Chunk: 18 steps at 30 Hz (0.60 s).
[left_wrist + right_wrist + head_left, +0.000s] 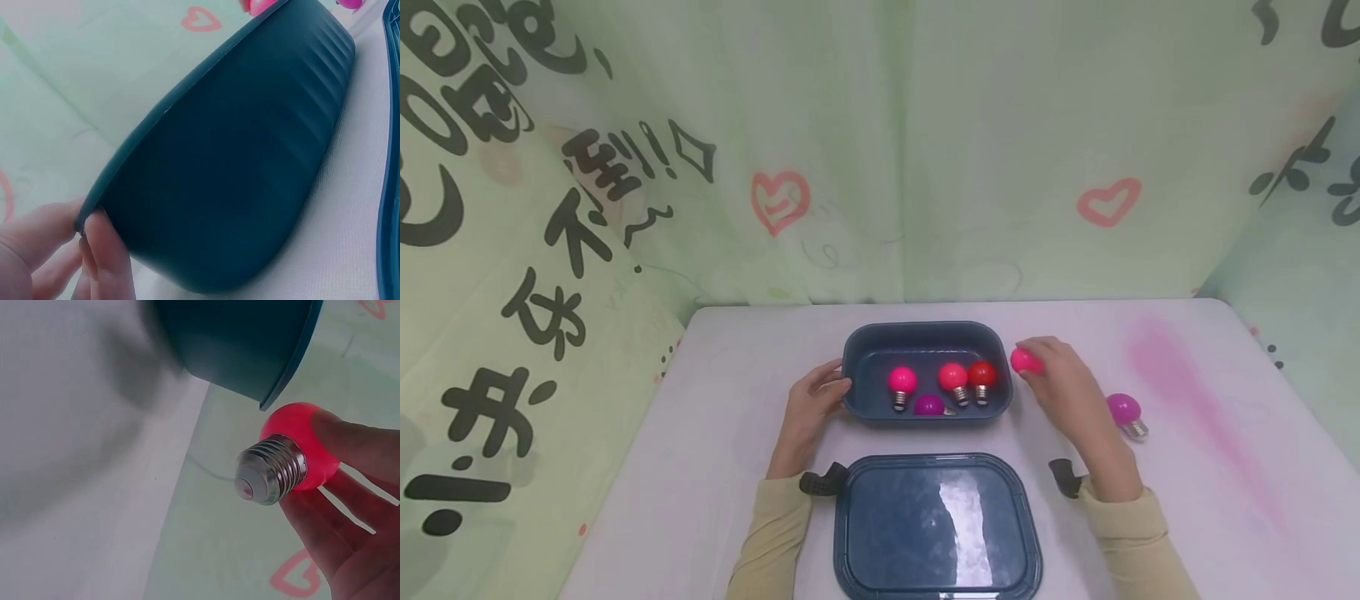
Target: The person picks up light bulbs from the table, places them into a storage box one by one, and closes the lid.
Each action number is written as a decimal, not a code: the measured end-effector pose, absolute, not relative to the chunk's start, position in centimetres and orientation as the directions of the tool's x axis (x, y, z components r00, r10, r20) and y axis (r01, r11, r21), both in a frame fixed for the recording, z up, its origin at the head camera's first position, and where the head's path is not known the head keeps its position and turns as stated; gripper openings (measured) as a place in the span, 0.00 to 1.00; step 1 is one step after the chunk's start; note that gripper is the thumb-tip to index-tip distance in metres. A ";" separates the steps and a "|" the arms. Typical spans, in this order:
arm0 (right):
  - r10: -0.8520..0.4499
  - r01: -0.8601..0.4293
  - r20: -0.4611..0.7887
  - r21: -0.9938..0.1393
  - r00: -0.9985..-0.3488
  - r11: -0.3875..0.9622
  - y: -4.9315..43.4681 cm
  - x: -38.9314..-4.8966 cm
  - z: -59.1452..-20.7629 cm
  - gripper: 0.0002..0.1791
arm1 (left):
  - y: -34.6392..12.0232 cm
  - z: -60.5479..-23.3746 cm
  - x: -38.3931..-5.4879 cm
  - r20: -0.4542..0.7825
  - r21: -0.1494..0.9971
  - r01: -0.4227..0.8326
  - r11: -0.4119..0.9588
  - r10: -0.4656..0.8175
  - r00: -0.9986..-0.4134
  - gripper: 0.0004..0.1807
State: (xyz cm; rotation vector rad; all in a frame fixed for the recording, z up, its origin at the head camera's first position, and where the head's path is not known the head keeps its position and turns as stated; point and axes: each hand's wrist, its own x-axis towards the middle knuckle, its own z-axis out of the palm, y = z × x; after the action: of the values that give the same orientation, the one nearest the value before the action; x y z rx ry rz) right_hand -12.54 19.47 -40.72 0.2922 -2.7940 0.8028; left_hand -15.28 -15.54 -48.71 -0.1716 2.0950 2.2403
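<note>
A dark blue rectangular box (865, 358) stands on the table with several bulbs in it: a pink bulb (902, 381), a coral-pink bulb (953, 377), a red bulb (982, 374) and a purple bulb (929, 405) lying on its side. At the box's left end, my left hand (814, 404) pinches the rim between thumb and fingers. My right hand (1067, 387) holds another pink bulb (306, 437) by its globe, just beyond the box's right end. In the right wrist view, its metal screw base (272, 470) points away from the palm.
The box's dark blue lid (910, 533) lies flat on the table in front of it. A magenta bulb (1124, 408) rests on the table beside my right forearm. Hanging cloth (925, 167) with drawn hearts and lettering encloses the table's back and sides.
</note>
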 end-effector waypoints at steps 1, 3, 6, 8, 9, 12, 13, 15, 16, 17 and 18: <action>-0.134 -0.255 0.266 -0.496 -0.955 0.830 19.3 -12.5 -40.7 0.26 | -15.5 -48.7 -15.3 -0.129 0.989 -0.127 -0.069 -0.027 -0.991 0.26; -0.144 -0.266 0.271 -0.495 -0.952 0.827 19.1 -12.5 -40.6 0.25 | -15.6 -48.8 -15.4 -0.127 0.990 -0.125 -0.067 -0.027 -0.992 0.26; -0.156 -0.278 0.273 -0.496 -0.949 0.823 18.7 -12.5 -40.6 0.25 | -15.6 -48.8 -15.4 -0.128 0.990 -0.126 -0.069 -0.028 -0.991 0.26; -0.166 -0.288 0.275 -0.499 -0.947 0.817 18.4 -12.5 -40.5 0.24 | -15.6 -48.8 -15.4 -0.130 0.990 -0.128 -0.067 -0.028 -0.991 0.25; -0.170 -0.293 0.278 -0.499 -0.945 0.816 18.3 -12.5 -40.4 0.24 | -15.6 -48.7 -15.4 -0.131 0.989 -0.129 -0.068 -0.028 -0.991 0.25; -0.179 -0.302 0.278 -0.499 -0.944 0.813 17.8 -12.4 -40.3 0.24 | -15.6 -48.7 -15.3 -0.131 0.989 -0.129 -0.068 -0.023 -0.991 0.25; -0.182 -0.302 0.276 -0.498 -0.944 0.813 17.7 -12.4 -40.3 0.24 | -15.6 -48.7 -15.3 -0.132 0.989 -0.130 -0.067 -0.022 -0.991 0.25; -0.184 -0.299 0.269 -0.496 -0.945 0.815 17.4 -12.4 -40.2 0.25 | -15.6 -48.7 -15.3 -0.132 0.989 -0.131 -0.068 -0.022 -0.991 0.25; -0.184 -0.297 0.265 -0.495 -0.947 0.817 17.3 -12.3 -40.2 0.25 | -15.6 -48.7 -15.3 -0.134 0.989 -0.132 -0.071 -0.022 -0.991 0.25; -0.184 -0.296 0.263 -0.494 -0.947 0.818 17.1 -12.3 -40.2 0.26 | -15.6 -48.7 -15.3 -0.138 0.988 -0.136 -0.074 -0.022 -0.990 0.25; -0.187 -0.299 0.265 -0.490 -0.946 0.819 17.0 -12.3 -40.1 0.26 | -15.6 -48.7 -15.3 -0.135 0.989 -0.133 -0.071 -0.024 -0.991 0.25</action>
State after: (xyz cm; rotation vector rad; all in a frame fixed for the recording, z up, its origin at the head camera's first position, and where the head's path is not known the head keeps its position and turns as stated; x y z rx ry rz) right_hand -12.33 17.05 -40.15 0.3787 -2.7982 0.8034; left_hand -15.32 -15.60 -48.72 -0.1768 2.0886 2.2382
